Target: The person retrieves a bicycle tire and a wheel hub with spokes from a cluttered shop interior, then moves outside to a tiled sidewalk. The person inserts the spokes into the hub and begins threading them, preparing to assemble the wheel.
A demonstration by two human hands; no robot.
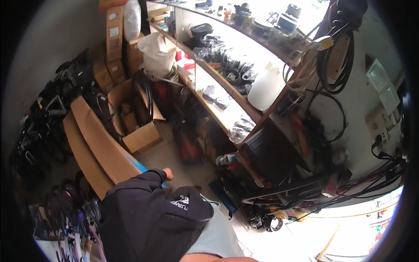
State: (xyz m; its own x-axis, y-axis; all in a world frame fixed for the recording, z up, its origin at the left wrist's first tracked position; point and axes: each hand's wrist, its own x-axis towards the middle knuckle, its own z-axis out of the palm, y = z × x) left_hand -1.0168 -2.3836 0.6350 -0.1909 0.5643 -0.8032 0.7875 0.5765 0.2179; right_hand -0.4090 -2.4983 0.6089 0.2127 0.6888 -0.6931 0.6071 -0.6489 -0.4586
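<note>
My left hand (168,174) shows small at the end of a black sleeve (150,177), in the lower middle. Its fingers are too small and partly hidden to tell whether they are closed, and nothing held in it can be made out. Closest to it is the lower end of a long brown cardboard box (100,137) with a blue mark (136,163); I cannot tell whether they touch. No part of my right hand can be made out. A black top and grey shorts (214,238) cover much of the lower view.
An open carton (143,136) with black tubing stands beyond the long box. Bicycle parts (43,109) crowd the left side. Shelves (209,65) hold bagged goods and a white container (264,87). Coiled cables (336,61) hang at right above a dark bin (273,153).
</note>
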